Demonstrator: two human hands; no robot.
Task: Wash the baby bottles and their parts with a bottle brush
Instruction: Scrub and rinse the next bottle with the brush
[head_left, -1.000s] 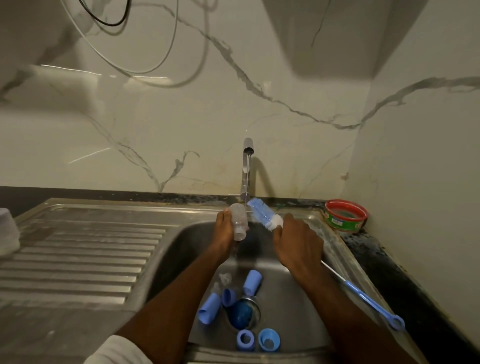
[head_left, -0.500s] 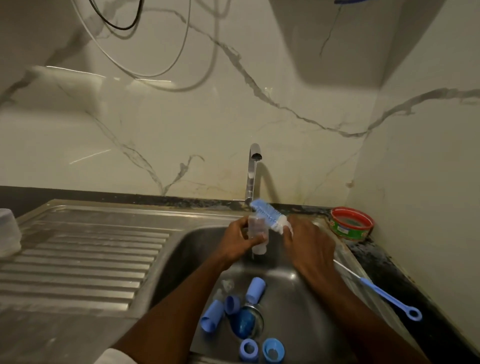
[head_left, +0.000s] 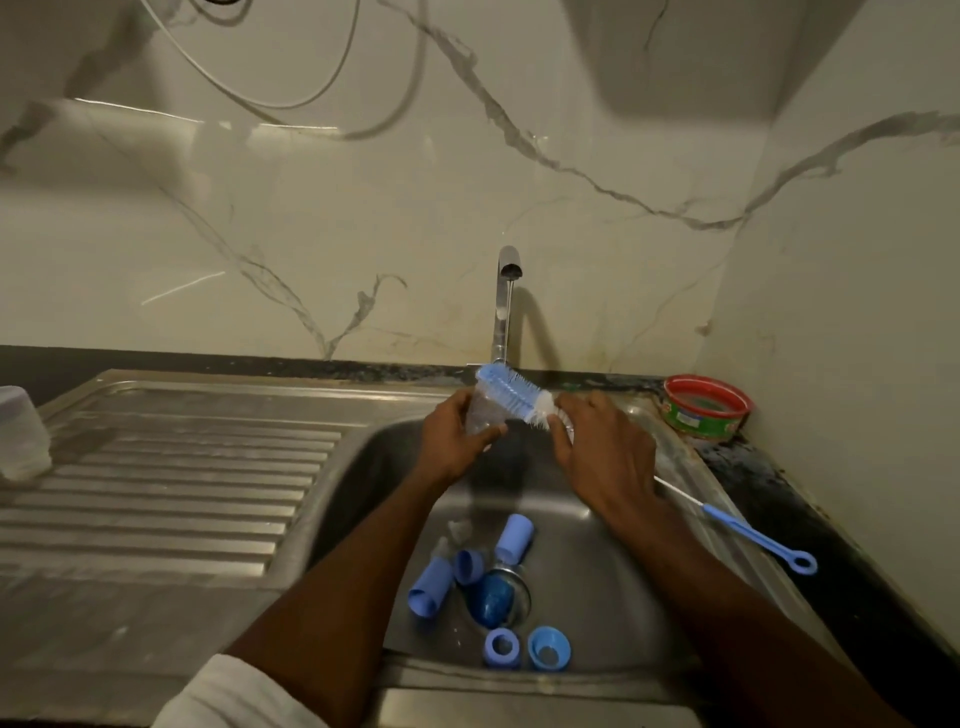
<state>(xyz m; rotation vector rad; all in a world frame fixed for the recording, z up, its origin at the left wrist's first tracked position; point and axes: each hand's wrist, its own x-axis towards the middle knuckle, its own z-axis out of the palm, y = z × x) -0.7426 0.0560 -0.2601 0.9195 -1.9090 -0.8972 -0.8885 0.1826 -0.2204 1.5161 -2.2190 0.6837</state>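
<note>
Over the back of the steel sink, my left hand grips a small clear baby bottle. My right hand holds the blue and white bottle brush near its bristle head, which lies against the bottle's top. The brush's blue handle with its ring end sticks out behind my right wrist. A thin stream runs from the tap just behind the brush. Several blue caps and rings lie on the sink floor around the drain.
A ribbed steel draining board stretches to the left, with a pale plastic container at its far left edge. A red and green tub sits at the back right corner on the dark counter. Marble walls close in behind and to the right.
Both hands shifted right under the tap. The bottle tilted and the brush head came down from beside it to lie across its top.
</note>
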